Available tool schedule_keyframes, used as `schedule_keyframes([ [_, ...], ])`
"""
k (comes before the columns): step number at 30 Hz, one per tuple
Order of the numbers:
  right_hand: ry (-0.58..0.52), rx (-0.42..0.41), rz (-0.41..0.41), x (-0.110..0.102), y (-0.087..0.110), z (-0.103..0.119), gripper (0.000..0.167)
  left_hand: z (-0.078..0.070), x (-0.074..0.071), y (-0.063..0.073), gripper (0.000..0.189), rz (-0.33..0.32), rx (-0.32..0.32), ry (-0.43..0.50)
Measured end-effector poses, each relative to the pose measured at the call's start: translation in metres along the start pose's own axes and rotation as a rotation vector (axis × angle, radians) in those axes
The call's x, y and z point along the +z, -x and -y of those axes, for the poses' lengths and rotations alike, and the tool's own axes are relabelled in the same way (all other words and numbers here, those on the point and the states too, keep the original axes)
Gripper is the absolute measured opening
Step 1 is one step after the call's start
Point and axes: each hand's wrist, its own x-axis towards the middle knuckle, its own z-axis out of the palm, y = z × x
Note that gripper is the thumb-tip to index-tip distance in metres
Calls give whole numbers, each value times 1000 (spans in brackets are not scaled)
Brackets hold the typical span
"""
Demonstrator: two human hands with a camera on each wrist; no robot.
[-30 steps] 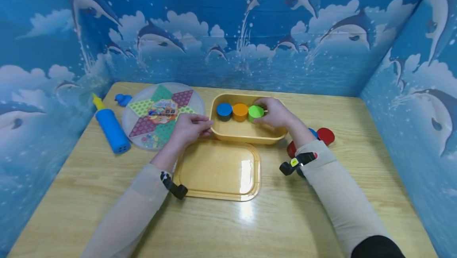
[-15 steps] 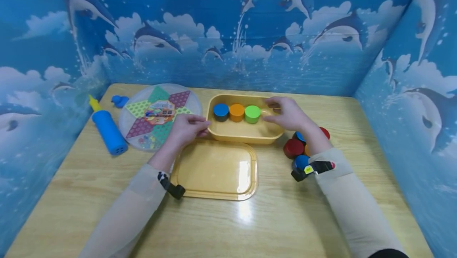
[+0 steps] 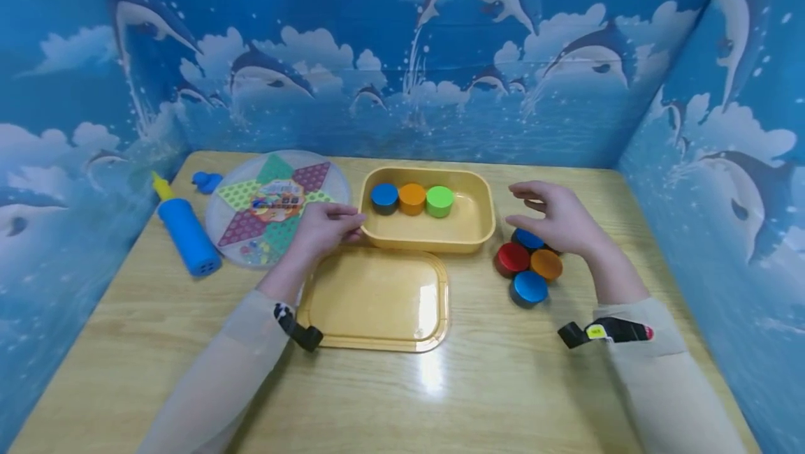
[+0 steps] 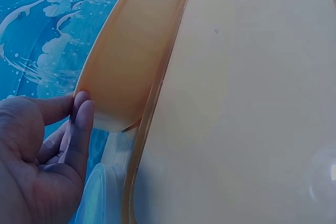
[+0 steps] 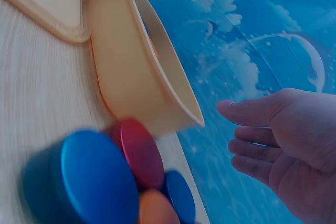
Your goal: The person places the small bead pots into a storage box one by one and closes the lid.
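Observation:
My left hand [image 3: 325, 229] pinches the left end of a yellow plastic box [image 3: 428, 236] between thumb and fingers; the left wrist view shows the box rim [image 4: 86, 72] between them. Inside the box a blue round tin [image 3: 385, 198], an orange one [image 3: 412, 198] and a green one [image 3: 439, 200] stand in a row. My right hand [image 3: 560, 220] hovers with nothing in it, right of the box and over a cluster of round tins. In that cluster I see a red tin [image 3: 512, 259], an orange tin [image 3: 546, 265] and a blue tin [image 3: 529, 288]; another blue tin [image 3: 527, 239] is partly hidden by the hand.
A yellow lid [image 3: 377, 300] lies in front of the box. To the left are a round star-patterned board [image 3: 277, 206], a blue pump [image 3: 189, 236] with a yellow tip, and a small blue toy [image 3: 206, 181]. Dolphin-printed walls [image 3: 377, 56] enclose the table.
My right hand has let go of the green tin in the box and moved right, out over the tin cluster. My left hand stays on the box's end.

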Motion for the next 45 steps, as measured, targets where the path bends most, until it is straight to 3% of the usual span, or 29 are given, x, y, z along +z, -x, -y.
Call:
schedule_keyframes([
  [13,25,29,-20,-30,40,-33,54,0,1,0,33,-5,3,-3],
  [26,10,113,125,-35,45,-87,63,0,1,0,35,-12,-4,4],
  [38,4,187,131,-24,43,-99,72,-1,1,0,34,-8,-14,33],
  [45,-47,193,57,-29,43,-92,72,0,1,-1,35,-9,-24,45],
])
